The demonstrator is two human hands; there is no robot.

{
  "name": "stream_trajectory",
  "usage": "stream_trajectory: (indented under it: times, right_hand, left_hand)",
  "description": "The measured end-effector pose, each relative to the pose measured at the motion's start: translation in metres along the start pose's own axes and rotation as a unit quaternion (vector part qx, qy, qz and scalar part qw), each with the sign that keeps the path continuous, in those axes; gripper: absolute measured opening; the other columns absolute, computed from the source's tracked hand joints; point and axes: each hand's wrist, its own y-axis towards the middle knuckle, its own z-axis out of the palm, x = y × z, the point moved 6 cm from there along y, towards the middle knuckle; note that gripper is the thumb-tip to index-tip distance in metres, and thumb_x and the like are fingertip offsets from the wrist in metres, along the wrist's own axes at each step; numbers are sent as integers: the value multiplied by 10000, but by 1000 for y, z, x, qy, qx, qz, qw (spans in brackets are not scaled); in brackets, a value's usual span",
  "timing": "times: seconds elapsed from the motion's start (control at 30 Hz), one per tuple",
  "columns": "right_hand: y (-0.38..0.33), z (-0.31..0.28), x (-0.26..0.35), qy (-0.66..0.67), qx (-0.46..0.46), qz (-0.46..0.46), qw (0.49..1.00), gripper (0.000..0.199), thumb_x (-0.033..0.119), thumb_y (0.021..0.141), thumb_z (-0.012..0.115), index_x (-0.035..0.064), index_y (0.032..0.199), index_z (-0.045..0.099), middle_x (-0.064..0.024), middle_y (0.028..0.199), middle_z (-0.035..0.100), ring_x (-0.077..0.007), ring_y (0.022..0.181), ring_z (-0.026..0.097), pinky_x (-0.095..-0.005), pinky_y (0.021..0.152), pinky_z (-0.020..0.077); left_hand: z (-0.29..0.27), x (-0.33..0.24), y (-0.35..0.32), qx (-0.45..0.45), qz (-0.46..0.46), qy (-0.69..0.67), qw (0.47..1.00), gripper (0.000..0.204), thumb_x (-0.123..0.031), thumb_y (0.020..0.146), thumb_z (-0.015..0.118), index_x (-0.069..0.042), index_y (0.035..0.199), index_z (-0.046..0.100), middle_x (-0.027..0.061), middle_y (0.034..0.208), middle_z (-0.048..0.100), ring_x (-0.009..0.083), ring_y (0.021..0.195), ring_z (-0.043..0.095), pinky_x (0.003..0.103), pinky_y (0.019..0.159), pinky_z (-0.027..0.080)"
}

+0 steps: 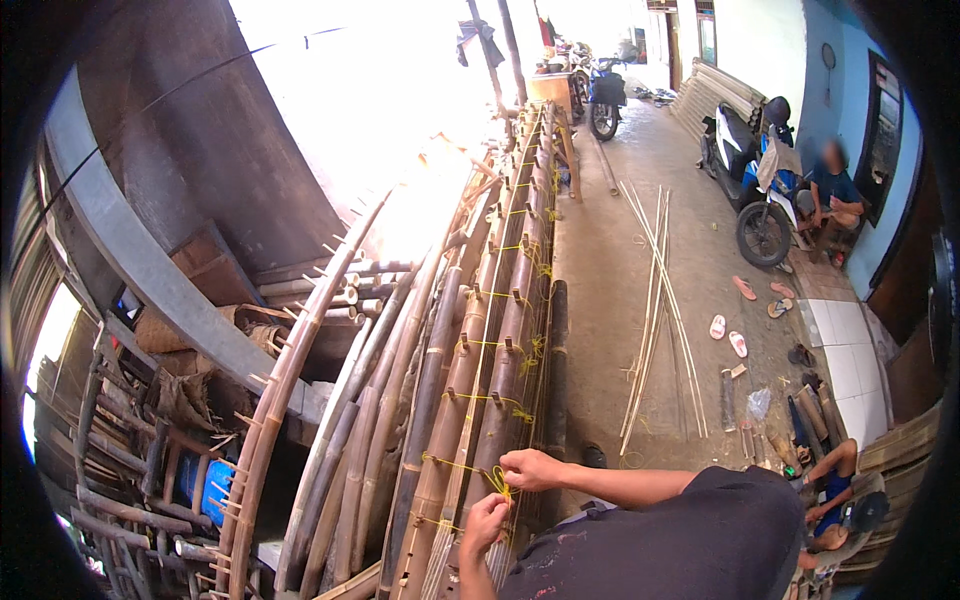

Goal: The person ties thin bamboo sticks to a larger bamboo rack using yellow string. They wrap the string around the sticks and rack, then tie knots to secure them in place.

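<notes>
Yellow string (450, 463) runs across two long bamboo poles that lie side by side with short pegs standing up from them. At its right end the string is bunched into loops, and both my hands are there. My left hand (487, 522) is closed with its fingers pinched at the lower side of the loops. Just above it, my right hand (530, 468) is closed on the string from the right. More yellow ties cross the pegged bamboo poles (512, 353) farther away, their loose ends hanging on the right side. Thin pale strips lie lengthwise between the poles.
Several bamboo poles (375, 420) lie to the left, near a curved pegged pole (290, 400). Thin bamboo strips (655, 310) lie on the floor at right. Beyond are sandals (738, 344), a parked motorbike (765, 215) and a seated person (835, 190). Another person (835, 500) sits at lower right.
</notes>
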Motion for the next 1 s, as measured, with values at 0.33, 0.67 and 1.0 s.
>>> stream_trajectory:
  times: [0.33, 0.67, 1.0]
  right_hand:
    - [7, -16, -47, 75, -87, 208, 971, 270, 252, 836, 582, -8, 810, 514, -199, 713, 557, -279, 668, 563, -439, 639, 454]
    - [-37, -29, -128, 14, -163, 322, 933, 313, 308, 812, 596, -5, 835, 593, -234, 819, 639, -359, 778, 641, -459, 702, 488]
    - [-40, 33, -45, 398, 96, 198, 891, 208, 225, 979, 608, 43, 1079, 624, 9, 839, 594, -66, 735, 540, -251, 679, 476]
  left_hand:
    - [20, 7, 28, -87, 20, -108, 990, 76, -41, 902, 540, -55, 933, 609, -31, 813, 561, 56, 690, 528, 241, 664, 496]
    - [37, 10, 29, -116, 84, -168, 975, 88, 8, 901, 537, -41, 881, 607, -15, 766, 571, 65, 651, 540, 277, 775, 551]
    - [9, 14, 6, -166, 30, -474, 864, 84, -24, 847, 509, -59, 905, 557, 78, 863, 623, 213, 753, 623, 363, 773, 555]
